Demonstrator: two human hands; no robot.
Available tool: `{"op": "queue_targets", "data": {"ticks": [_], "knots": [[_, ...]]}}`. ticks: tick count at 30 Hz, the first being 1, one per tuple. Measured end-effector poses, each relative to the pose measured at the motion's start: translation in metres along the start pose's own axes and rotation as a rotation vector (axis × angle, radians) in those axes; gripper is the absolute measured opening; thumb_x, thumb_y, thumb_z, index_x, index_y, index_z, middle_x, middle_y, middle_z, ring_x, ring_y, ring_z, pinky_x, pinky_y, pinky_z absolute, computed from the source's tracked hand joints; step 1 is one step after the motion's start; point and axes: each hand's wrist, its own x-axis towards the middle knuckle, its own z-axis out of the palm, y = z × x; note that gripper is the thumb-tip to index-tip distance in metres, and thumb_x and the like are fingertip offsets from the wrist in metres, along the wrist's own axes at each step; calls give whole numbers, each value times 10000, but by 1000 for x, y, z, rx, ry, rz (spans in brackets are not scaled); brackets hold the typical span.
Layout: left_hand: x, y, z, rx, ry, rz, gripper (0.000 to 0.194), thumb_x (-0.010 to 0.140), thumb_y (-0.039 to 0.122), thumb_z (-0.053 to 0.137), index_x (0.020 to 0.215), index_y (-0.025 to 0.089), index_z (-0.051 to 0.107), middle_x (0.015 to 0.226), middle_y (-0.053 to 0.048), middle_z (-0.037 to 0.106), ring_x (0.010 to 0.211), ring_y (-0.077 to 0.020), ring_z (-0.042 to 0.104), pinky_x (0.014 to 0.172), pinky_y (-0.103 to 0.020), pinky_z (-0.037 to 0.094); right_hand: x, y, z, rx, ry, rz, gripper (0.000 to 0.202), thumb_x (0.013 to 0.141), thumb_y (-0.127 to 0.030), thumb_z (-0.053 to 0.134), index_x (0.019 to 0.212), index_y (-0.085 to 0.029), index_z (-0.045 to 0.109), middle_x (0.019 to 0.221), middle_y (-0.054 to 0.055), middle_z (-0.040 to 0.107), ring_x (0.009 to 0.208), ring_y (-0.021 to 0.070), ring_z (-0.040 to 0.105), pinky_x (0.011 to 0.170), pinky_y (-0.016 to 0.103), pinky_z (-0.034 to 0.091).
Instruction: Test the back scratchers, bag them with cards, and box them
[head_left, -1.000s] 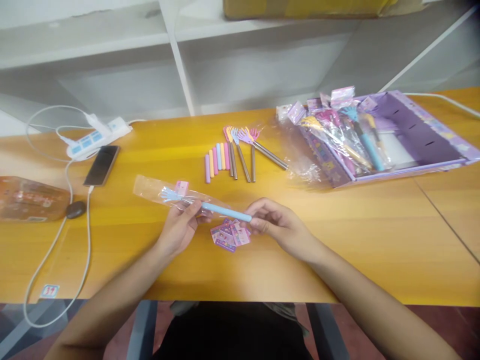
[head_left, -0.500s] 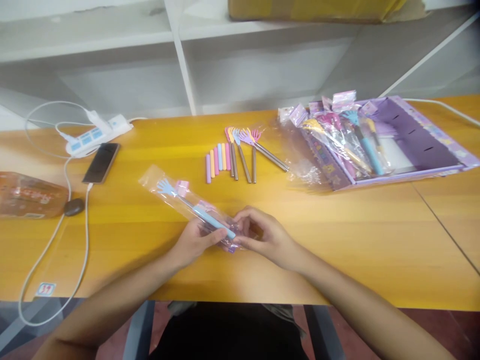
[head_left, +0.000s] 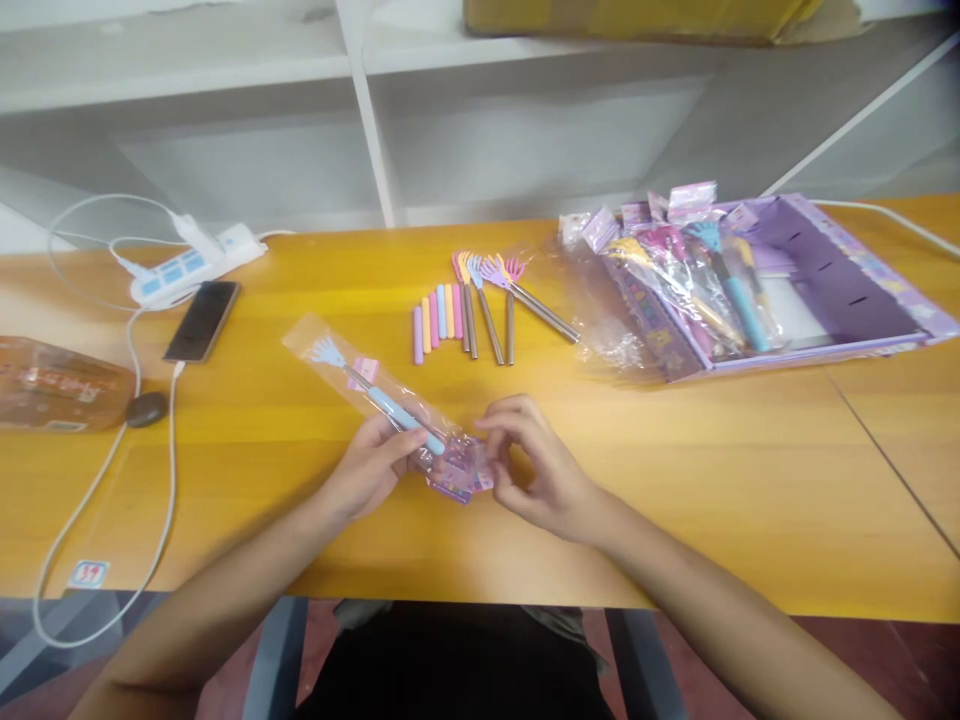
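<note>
A blue back scratcher (head_left: 394, 407) with a hand-shaped head lies in a clear plastic bag (head_left: 311, 335). My left hand (head_left: 379, 462) is closed round its lower part, thumb on the blue handle. Purple printed cards (head_left: 454, 478) show at the bag's lower end, between my hands. My right hand (head_left: 532, 465) is beside that end, fingers curled with a gap between fingertips and thumb, apparently holding nothing. Farther back lie a row of coloured tubes (head_left: 441, 312) and several metal-stemmed scratchers (head_left: 489, 315) with coloured heads.
A purple box (head_left: 862, 270) at the right holds bagged scratchers (head_left: 727, 290). At the left are a phone (head_left: 202, 320), a power strip (head_left: 199, 265), white cables, a dark oval object (head_left: 146, 409) and an orange package (head_left: 64, 385). White shelving (head_left: 367, 130) stands behind the table.
The blue scratcher in its bag has shifted slightly up and left with my left hand. My right hand has come away from the handle's end, its fingers parting a little.
</note>
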Motion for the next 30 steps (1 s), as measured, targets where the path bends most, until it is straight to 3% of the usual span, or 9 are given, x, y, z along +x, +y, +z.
{"op": "queue_targets", "data": {"ticks": [5,10,13,16,20,26,30], "knots": [[1,-3,1,68,-109,-11,284,933,368,845,1053,133,741,941,-89,793,740,-192,773,670,-296,656,1,-1,0,-186,-20,-137,242,988,-132,750,1184,-272,732,1256,86,488,1105,209,628,932,373,592],[2,-11,0,201,-222,-28,298,986,408,786,1106,137,753,1007,-107,794,855,-225,792,773,-338,668,6,-4,-4,-236,-4,-193,150,996,-192,775,1129,-254,745,1158,85,640,1086,223,658,936,395,563],[1,-13,2,323,-304,-30,290,1008,423,757,1077,142,742,945,-83,776,839,-205,765,816,-337,644,9,-6,-4,-256,-31,-224,107,1009,-210,771,1096,-241,717,1053,57,740,1019,213,677,938,407,522],[-1,-13,4,366,-346,-29,320,1012,461,741,988,143,719,861,-56,729,783,-184,719,782,-319,619,10,-5,-1,-236,-37,-217,85,1016,-218,767,1074,-229,706,995,48,757,970,199,673,911,391,506],[-4,-17,3,327,-357,-63,427,1023,570,684,1022,144,710,855,-66,737,781,-201,734,780,-350,629,10,-4,3,-240,-12,-208,87,1011,-221,775,1056,-226,701,953,39,755,916,190,651,871,372,493],[-5,-25,0,406,-312,-66,365,870,354,906,1121,183,702,954,-27,732,771,-157,699,754,-312,619,9,-2,5,-236,25,-193,179,961,-263,839,1087,-227,716,898,36,748,869,197,643,797,355,508],[-5,-23,4,411,-318,-114,368,889,424,878,1098,160,728,856,-22,702,726,-154,661,719,-307,600,8,-3,5,-203,94,-211,250,925,-300,874,1103,-229,714,871,30,752,826,191,662,765,346,532]]}}
